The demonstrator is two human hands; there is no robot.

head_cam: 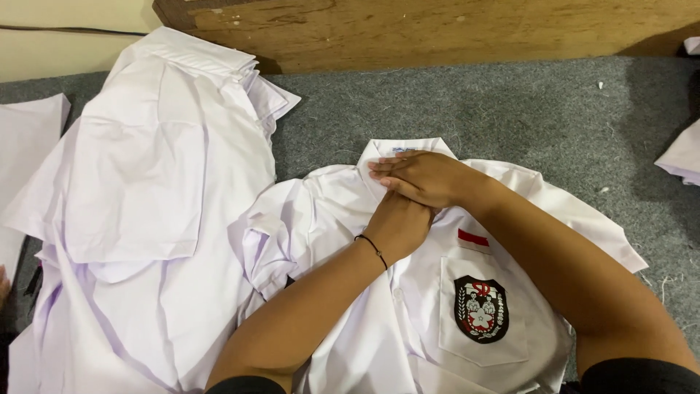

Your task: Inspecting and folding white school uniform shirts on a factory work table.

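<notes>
Lying face up on the grey felt-covered worktop, a white short-sleeved school shirt fills the lower middle of the view, its collar pointing toward 12 o'clock. Both hands meet just below that collar, at the top of the button front. The right hand lies flat, fingers straight and close together, pointing toward 9 o'clock, pressed on the cloth and resting over the left one. The left hand reaches up from 7 o'clock with its fingers tucked under the right palm, so how far it is closed on the fabric cannot be told; a thin black bracelet circles its wrist. Neither hand lifts anything clear of the shirt.

On the shirt's chest pocket, at about 5 o'clock from the hands, sits a black shield-shaped badge with red and white figures. A small red and white strip is sewn just above the pocket.

At 9 o'clock from the hands a loose pile of white shirts spreads across the worktop, its edge touching the spread shirt's sleeve. Another bit of white cloth shows at the 3 o'clock edge, well apart. A wooden board runs along the far side at 12 o'clock.
</notes>
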